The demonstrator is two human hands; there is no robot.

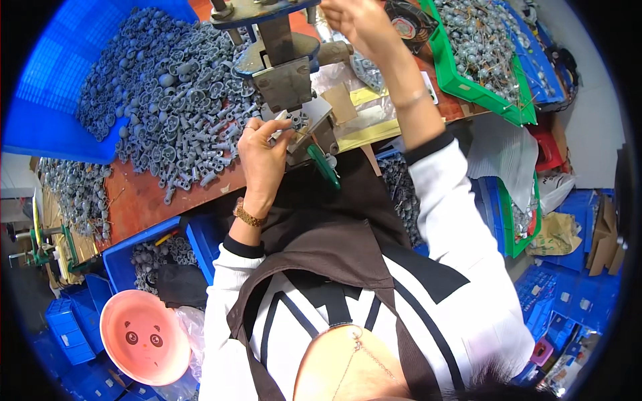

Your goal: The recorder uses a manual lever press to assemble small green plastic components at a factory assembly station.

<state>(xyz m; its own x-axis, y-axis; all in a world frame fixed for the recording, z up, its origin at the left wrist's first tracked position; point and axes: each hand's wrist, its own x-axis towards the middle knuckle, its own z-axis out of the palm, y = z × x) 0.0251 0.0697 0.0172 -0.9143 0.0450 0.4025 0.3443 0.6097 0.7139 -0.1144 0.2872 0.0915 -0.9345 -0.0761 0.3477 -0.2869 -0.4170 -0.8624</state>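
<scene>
Currently, left hand (pixel 263 152) mostly closed, thumb and fingertips pinching a small grey part (pixel 299 121) beneath the press (pixel 286 83), eleven o'clock of view centre. Right hand (pixel 361 25) near half past twelve, fingers loosely open, blurred; contact unclear.

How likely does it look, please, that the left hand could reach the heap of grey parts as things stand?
Probably yes: the left hand is just right of the heap of grey parts, with nothing visible standing between them.
</scene>
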